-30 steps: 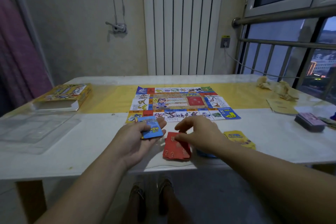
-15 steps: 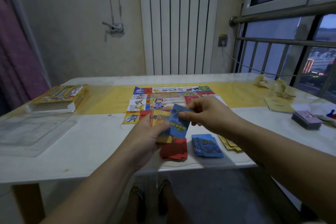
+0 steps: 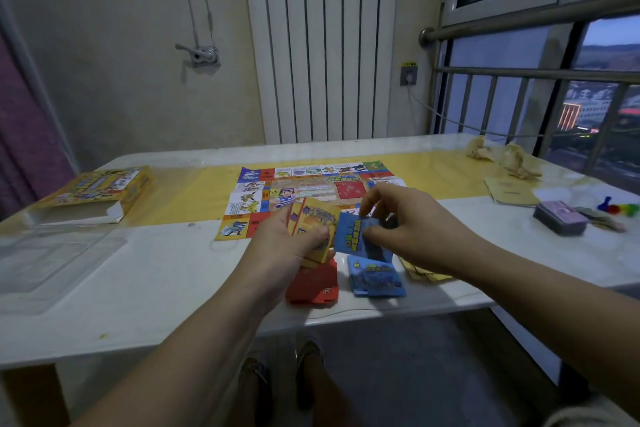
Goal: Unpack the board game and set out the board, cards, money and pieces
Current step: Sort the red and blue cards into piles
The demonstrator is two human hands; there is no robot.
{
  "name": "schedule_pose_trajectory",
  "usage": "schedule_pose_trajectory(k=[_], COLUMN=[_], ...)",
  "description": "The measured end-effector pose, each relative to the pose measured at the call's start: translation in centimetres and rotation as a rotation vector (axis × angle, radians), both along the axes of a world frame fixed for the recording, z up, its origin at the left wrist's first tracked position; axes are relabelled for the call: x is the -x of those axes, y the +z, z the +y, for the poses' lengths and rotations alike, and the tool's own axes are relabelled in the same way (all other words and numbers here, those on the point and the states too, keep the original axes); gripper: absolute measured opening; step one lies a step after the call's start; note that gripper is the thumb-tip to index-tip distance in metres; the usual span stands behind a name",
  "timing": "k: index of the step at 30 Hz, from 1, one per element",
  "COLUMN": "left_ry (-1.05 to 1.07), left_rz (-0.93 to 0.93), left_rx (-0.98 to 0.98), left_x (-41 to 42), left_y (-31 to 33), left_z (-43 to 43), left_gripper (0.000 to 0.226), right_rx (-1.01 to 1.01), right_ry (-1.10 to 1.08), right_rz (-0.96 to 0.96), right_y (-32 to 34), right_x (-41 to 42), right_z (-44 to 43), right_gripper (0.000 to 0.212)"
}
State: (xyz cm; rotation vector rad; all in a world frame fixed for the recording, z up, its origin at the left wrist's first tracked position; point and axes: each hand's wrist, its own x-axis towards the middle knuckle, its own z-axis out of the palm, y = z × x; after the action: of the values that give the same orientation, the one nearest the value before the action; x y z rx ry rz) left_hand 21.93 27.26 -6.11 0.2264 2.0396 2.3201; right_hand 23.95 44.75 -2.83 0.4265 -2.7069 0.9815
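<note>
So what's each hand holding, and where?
Left hand grips the yellow card stack at its lower end; right hand pinches the blue card at its top-right corner.

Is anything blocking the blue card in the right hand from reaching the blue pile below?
Nothing visible: the blue card, pinched by the right hand, hangs just above the blue pile.

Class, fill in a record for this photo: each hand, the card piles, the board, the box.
Left hand: grips a stack of yellow cards
Right hand: pinches a blue card
Card piles: red pile, blue pile, yellow pile, in a row on the table, near its front edge
Game board: unfolded flat, mid-table
Game box: far left side
</note>
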Motion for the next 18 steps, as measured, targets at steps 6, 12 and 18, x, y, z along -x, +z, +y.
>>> schedule_pose_trajectory(k=[6,12,18], left_ry=[0.056,0.049,0.029], left_rz=[-0.072,-0.137,-0.158], left_rx=[-0.067,-0.081,-0.059], left_x=[0.7,0.7,0.3], left_y=[-0.4,-0.8,-0.6], left_z=[-0.1,0.2,0.5], left_gripper=[0.016,0.014,0.019], right_rx=[0.156,-0.186,-0.572], right_ry=[-0.095,-0.198,-0.214], right_rz=[-0.128,-0.094,-0.022], right_y=[-1.4,-3.7,-4.0], right_x=[0.8,0.2,-0.1], right_z=[1.9,1.1,0.8], right_gripper=[0.013,0.023,0.043])
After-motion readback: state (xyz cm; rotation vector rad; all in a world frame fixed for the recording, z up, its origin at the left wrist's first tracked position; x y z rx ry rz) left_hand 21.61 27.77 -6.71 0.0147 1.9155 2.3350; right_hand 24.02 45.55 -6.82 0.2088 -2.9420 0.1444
